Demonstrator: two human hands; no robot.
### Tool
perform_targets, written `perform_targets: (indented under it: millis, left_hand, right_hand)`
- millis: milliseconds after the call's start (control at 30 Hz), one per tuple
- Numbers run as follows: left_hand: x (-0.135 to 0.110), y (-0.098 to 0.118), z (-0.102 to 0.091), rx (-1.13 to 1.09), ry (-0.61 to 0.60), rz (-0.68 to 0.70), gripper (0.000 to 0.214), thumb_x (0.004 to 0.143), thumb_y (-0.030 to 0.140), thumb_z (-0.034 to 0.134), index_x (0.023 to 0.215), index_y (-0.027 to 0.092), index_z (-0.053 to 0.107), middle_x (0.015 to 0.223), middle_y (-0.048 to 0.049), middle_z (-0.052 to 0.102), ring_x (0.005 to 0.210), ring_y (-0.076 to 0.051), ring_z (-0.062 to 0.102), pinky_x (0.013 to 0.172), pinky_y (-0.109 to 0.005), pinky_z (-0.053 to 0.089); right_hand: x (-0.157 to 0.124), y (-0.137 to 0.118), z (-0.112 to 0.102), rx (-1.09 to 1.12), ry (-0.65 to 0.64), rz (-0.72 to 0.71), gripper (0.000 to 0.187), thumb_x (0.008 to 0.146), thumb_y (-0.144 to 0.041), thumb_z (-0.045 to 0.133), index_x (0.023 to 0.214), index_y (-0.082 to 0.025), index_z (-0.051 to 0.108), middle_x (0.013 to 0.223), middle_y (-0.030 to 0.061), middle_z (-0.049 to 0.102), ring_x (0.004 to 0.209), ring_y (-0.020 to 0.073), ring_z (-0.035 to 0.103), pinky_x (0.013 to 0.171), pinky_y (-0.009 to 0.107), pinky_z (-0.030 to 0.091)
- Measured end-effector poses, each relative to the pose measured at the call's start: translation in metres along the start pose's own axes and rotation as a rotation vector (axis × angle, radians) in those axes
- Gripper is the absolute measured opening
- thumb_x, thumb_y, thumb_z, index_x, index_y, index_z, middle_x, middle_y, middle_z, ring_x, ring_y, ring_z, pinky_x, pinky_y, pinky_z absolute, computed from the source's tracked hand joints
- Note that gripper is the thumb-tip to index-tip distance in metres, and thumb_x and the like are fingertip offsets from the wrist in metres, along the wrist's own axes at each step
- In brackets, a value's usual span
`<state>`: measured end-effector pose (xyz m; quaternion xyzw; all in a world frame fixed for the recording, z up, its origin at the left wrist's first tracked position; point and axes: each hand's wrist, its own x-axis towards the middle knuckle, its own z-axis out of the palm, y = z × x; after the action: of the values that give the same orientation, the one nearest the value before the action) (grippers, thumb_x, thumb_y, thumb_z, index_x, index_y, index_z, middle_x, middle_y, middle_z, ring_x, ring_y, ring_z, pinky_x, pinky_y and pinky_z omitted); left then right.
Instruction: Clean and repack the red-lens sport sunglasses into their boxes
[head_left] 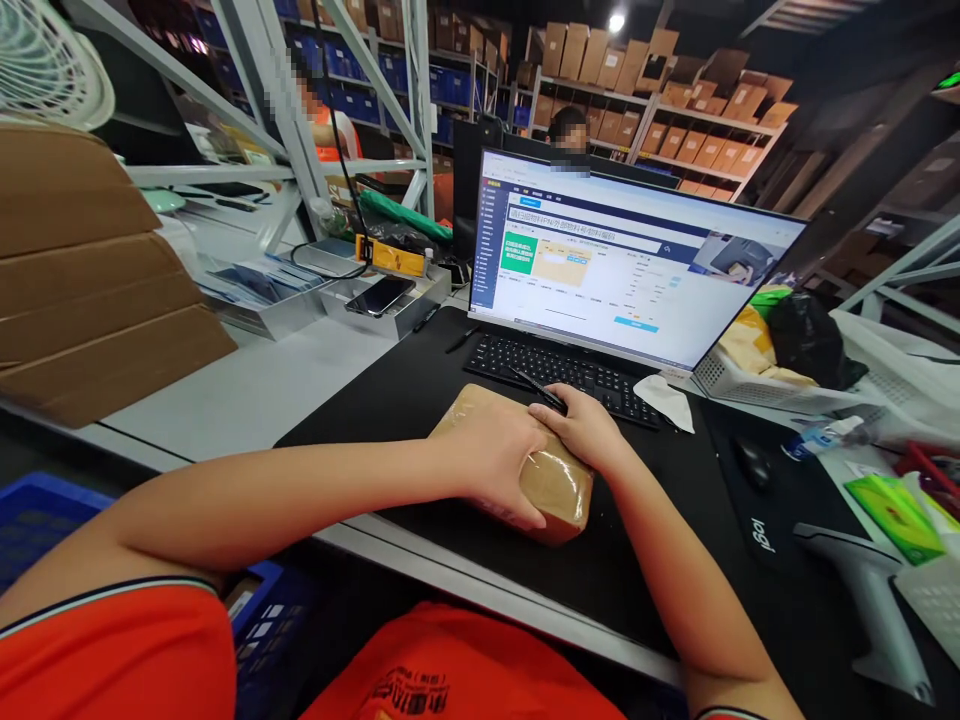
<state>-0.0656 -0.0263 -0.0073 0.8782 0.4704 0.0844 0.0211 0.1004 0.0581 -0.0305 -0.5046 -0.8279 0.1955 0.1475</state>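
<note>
A small brown cardboard box (559, 485), wrapped in shiny clear tape, lies on the black desk mat in front of me. My left hand (495, 450) is wrapped over its top, the thumb spread along the near side. Resting at the box's far right edge, my right hand (581, 425) is closed around the dark handle of a slim pointed blade (538, 386). The blade points up and left over the keyboard (555, 368). Whether it belongs to a knife or to scissors is hard to make out.
A monitor (600, 270) stands behind the keyboard. A white tissue (665, 402), a mouse (750, 462) and a barcode scanner (870, 600) lie to the right. At left are a phone (381, 296) and large folded cardboard (90, 290). Two people are beyond the desk.
</note>
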Motion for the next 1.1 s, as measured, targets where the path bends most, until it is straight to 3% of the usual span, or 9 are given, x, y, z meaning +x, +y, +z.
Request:
perform_targets:
  millis: [167, 333, 400, 733, 1000, 1100]
  left_hand:
    - [-0.013, 0.003, 0.004, 0.028, 0.116, 0.063, 0.059, 0.058, 0.075, 0.077, 0.072, 0.019, 0.066, 0.076, -0.0036, 0.07, 0.068, -0.024, 0.065, 0.057, -0.033, 0.041]
    - [-0.019, -0.002, 0.016, 0.263, 0.466, 0.259, 0.065, 0.068, 0.083, 0.064, 0.066, 0.018, 0.06, 0.064, -0.0033, 0.062, 0.057, -0.02, 0.058, 0.052, -0.033, 0.034]
    - [-0.02, -0.002, 0.019, 0.311, 0.551, 0.287, 0.068, 0.073, 0.086, 0.056, 0.065, 0.018, 0.057, 0.062, -0.003, 0.059, 0.056, -0.019, 0.056, 0.052, -0.034, 0.031]
    - [-0.034, 0.005, 0.022, 0.44, 0.698, 0.305, 0.066, 0.086, 0.081, 0.041, 0.061, 0.021, 0.053, 0.055, 0.0013, 0.048, 0.053, -0.015, 0.045, 0.054, -0.034, 0.024]
    - [-0.032, 0.001, 0.03, 0.448, 0.693, 0.259, 0.065, 0.085, 0.081, 0.043, 0.058, 0.022, 0.052, 0.05, 0.0017, 0.043, 0.05, -0.015, 0.041, 0.053, -0.035, 0.019]
    - [-0.025, 0.011, 0.022, 0.37, 0.608, 0.143, 0.067, 0.077, 0.086, 0.048, 0.063, 0.022, 0.056, 0.056, -0.0007, 0.053, 0.058, -0.018, 0.05, 0.056, -0.034, 0.026]
  right_hand:
    - [-0.003, -0.001, 0.001, 0.044, 0.012, -0.006, 0.051, 0.089, -0.059, 0.059, 0.126, -0.025, 0.064, 0.102, 0.0055, 0.075, 0.089, 0.0245, 0.068, 0.077, 0.033, 0.047]
    - [0.0, -0.001, 0.003, -0.002, 0.032, 0.01, 0.039, 0.09, -0.056, 0.058, 0.115, -0.027, 0.068, 0.097, 0.0043, 0.075, 0.089, 0.0243, 0.067, 0.074, 0.031, 0.043]
    - [0.001, -0.002, 0.003, 0.009, 0.028, 0.009, 0.037, 0.091, -0.054, 0.057, 0.113, -0.026, 0.069, 0.095, 0.0046, 0.075, 0.089, 0.0239, 0.066, 0.075, 0.031, 0.043]
    - [-0.009, -0.01, 0.002, 0.033, 0.076, -0.008, 0.034, 0.089, -0.053, 0.06, 0.113, -0.029, 0.069, 0.085, 0.0004, 0.072, 0.076, 0.0199, 0.063, 0.061, 0.027, 0.036]
    - [-0.005, -0.003, 0.003, 0.076, 0.099, -0.009, 0.031, 0.087, -0.052, 0.062, 0.103, -0.027, 0.07, 0.081, 0.0, 0.07, 0.072, 0.0182, 0.06, 0.062, 0.027, 0.036]
    - [-0.001, 0.0, 0.008, 0.158, 0.155, -0.049, 0.029, 0.085, -0.049, 0.066, 0.1, -0.025, 0.071, 0.079, 0.0, 0.07, 0.072, 0.0187, 0.061, 0.065, 0.027, 0.039]
